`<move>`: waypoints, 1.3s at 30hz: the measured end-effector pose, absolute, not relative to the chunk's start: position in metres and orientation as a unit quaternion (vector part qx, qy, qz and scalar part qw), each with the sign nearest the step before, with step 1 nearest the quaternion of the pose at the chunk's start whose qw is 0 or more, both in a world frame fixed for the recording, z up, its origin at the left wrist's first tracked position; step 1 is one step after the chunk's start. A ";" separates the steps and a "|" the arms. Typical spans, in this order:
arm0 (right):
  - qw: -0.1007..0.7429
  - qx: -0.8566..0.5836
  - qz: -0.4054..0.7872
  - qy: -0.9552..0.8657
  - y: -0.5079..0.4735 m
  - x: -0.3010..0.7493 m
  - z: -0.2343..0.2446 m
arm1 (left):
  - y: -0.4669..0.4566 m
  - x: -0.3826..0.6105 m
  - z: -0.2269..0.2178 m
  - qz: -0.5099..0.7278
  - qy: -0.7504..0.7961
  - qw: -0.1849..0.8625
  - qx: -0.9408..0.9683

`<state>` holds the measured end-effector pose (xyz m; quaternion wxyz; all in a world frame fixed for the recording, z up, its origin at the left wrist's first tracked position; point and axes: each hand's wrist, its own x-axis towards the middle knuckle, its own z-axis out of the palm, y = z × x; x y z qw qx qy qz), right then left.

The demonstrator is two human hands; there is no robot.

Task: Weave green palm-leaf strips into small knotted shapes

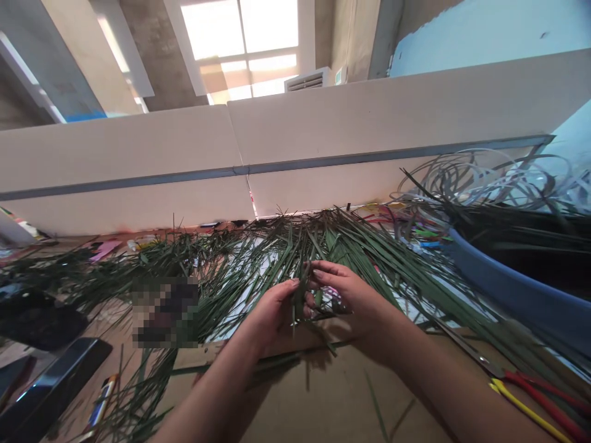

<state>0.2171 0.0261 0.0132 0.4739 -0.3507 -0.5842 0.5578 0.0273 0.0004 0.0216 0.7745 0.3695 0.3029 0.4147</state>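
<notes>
Both my hands meet over the desk, pinching a narrow green leaf strip [301,294] between them. My left hand [273,312] has its fingers curled round the strip from the left. My right hand [340,288] grips the same strip from the right with thumb and fingertips. Behind them lies a wide pile of long green palm-leaf strips [286,252], spread fan-like across the desk.
A blue tub [508,289] at the right holds dark strips and pale coiled bands [489,178]. Scissors with red and yellow handles [530,394] lie at the front right. A dark phone [55,384] rests at the front left. A beige partition [323,135] stands behind the desk.
</notes>
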 end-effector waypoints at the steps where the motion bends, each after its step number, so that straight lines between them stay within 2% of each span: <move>1: 0.474 -0.324 0.598 -0.559 0.021 0.213 0.017 | -0.001 0.030 0.022 0.407 0.307 0.775 0.374; 7: 0.471 -0.296 0.673 -0.487 0.005 0.204 0.032 | -0.006 0.044 0.023 0.366 0.305 0.782 0.403; 13: 0.566 -0.328 0.559 -0.509 0.013 0.214 0.044 | -0.007 0.033 0.033 0.404 0.307 0.731 0.457; 17: 0.589 -0.292 0.559 -0.505 0.013 0.211 0.057 | -0.008 0.026 0.055 0.417 0.307 0.708 0.481; 22: 0.615 -0.242 0.557 -0.502 0.004 0.202 0.089 | -0.012 0.029 0.100 0.486 0.283 0.605 0.564; 25: 0.626 -0.241 0.533 -0.515 0.001 0.201 0.096 | -0.012 0.025 0.109 0.488 0.278 0.574 0.596; 28: 0.611 -0.262 0.542 -0.515 0.003 0.197 0.078 | -0.009 0.016 0.091 0.477 0.313 0.572 0.589; 35: 0.554 -0.346 0.602 -0.459 0.010 0.179 -0.008 | 0.002 0.000 0.013 0.438 0.393 0.605 0.537; 39: 0.523 -0.374 0.618 -0.452 0.008 0.174 -0.028 | 0.011 0.002 -0.006 0.489 0.460 0.481 0.563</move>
